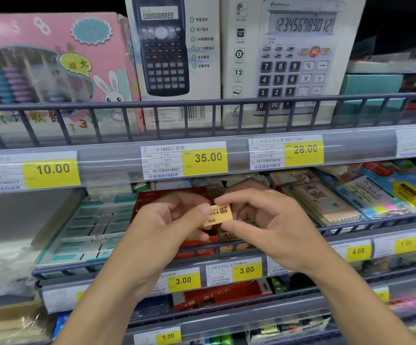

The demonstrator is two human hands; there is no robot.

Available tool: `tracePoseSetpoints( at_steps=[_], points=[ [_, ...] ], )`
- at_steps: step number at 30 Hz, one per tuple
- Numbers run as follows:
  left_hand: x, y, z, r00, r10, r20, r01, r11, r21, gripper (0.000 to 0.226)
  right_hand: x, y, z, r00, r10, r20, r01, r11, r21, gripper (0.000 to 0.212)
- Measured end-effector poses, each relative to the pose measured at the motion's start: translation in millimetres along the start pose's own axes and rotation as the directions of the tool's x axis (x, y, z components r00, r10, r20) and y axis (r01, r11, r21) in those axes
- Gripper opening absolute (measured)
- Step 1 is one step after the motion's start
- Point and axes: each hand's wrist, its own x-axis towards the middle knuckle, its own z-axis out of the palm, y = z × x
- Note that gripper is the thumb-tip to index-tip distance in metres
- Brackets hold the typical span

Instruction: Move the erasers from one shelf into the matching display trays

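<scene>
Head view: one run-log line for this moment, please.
phase: eraser in hand | left hand: pinching yellow 2B eraser | right hand: pinching same eraser | location: above red display tray, middle shelf

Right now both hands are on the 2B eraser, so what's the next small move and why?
Probably lower the yellow 2B eraser into the red display tray directly under it. Both the left hand and right hand pinch it above that tray, which seems to hold similar yellow packs; the teal tray to the left holds white-and-teal erasers, so no match there.
</scene>
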Motion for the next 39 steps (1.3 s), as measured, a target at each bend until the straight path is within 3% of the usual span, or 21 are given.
tracePoseSetpoints(
  at_steps=[4,6,9,12,14,17,19,22,25,28,30,33,39],
  points=[
    [-1,0,1,1.0,0.024,0.002,-0.024,0.999,0.04,0.02,1,-3,1,0.99,0.136,0.03,-0.139,0.936,0.325,0.036],
    [-2,-1,2,1.0,0.02,0.007,-0.02,0.999,0.041,0.025,0,-5,5,0.977,0.212,-0.019,-0.19,0.91,0.369,0.031],
    [-2,-2,5,1.0,0.0,0.029,-0.001,0.999,0.034,0.029,-3,-7,8,0.981,0.176,-0.077,-0.148,0.948,0.282,0.028],
    [-2,-3,7,1.0,-0.006,0.025,0.007,1.0,-0.022,0.022,-9,-11,9,0.991,0.126,-0.033,-0.118,0.978,0.172,0.037],
    [0,-5,10,1.0,-0.01,0.0,0.01,0.999,-0.045,0.02,-13,-9,9,0.995,0.094,-0.033,-0.096,0.995,-0.042,0.045],
    [2,-8,15,1.0,-0.004,-0.011,0.004,1.0,-0.01,0.041,-15,-8,11,0.997,-0.046,-0.059,0.023,0.941,-0.337,0.047],
    [2,-7,17,1.0,0.008,-0.025,-0.007,1.0,0.012,0.049,-15,-9,12,0.989,-0.125,-0.076,0.092,0.934,-0.345,0.043],
    [2,-6,20,0.992,0.103,-0.071,-0.087,0.977,0.195,0.037,-16,-11,4,0.978,-0.177,-0.11,0.132,0.936,-0.327,0.033],
    [0,-10,17,0.951,0.292,-0.102,-0.197,0.826,0.528,0.02,-18,-9,-17,0.975,-0.083,-0.207,0.008,0.94,-0.34,0.022],
    [-2,-14,18,0.924,0.37,0.097,-0.301,0.548,0.781,0.022,-18,3,-43,0.941,0.058,-0.333,-0.205,0.882,-0.425,0.017],
    [-3,-17,20,0.913,0.341,0.222,-0.357,0.411,0.839,0.031,-14,14,-57,0.91,0.154,-0.386,-0.323,0.845,-0.425,0.014],
    [-2,-19,24,0.903,0.278,0.327,-0.406,0.302,0.863,0.044,-6,28,-68,0.878,0.302,-0.371,-0.452,0.78,-0.434,0.015],
    [-1,-25,27,0.882,0.27,0.386,-0.437,0.163,0.885,0.029,17,40,-56,0.886,0.411,-0.213,-0.439,0.602,-0.666,0.025]
  ],
)
